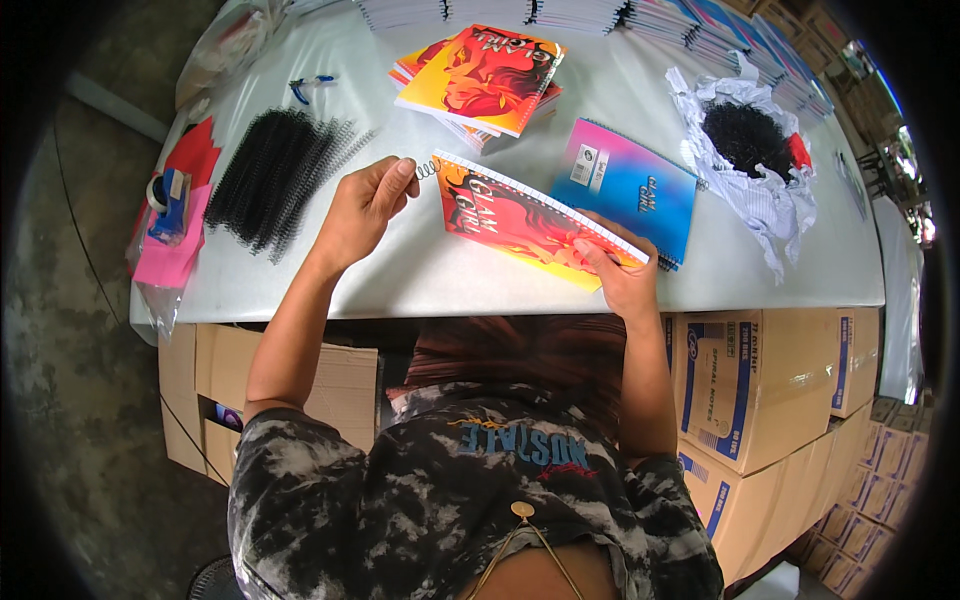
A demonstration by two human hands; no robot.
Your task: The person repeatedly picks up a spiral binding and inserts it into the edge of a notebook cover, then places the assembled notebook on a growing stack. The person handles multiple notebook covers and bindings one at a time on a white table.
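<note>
My right hand (625, 275) grips the lower right end of a notebook (515, 225) with a red and yellow illustrated cover. The notebook tilts above the table's near side, its punched edge facing away from me. At its left end my left hand (370, 205) is closed in a pinch on a black spiral coil (428, 170), which reaches the notebook's corner. How far the coil runs through the holes is hard to make out. Just behind my right hand lies a pink and blue spiral notebook (640, 190), with at least one more coil edge beneath it.
On the white table (350, 285) are a pile of black coils (270, 180), blue-handled pliers (308, 88), a stack of red notebooks (485, 80), a tape dispenser (168, 205) and crumpled paper (790, 215) holding a tangled black heap (750, 140). Cardboard boxes (780, 390) stand below the right edge.
</note>
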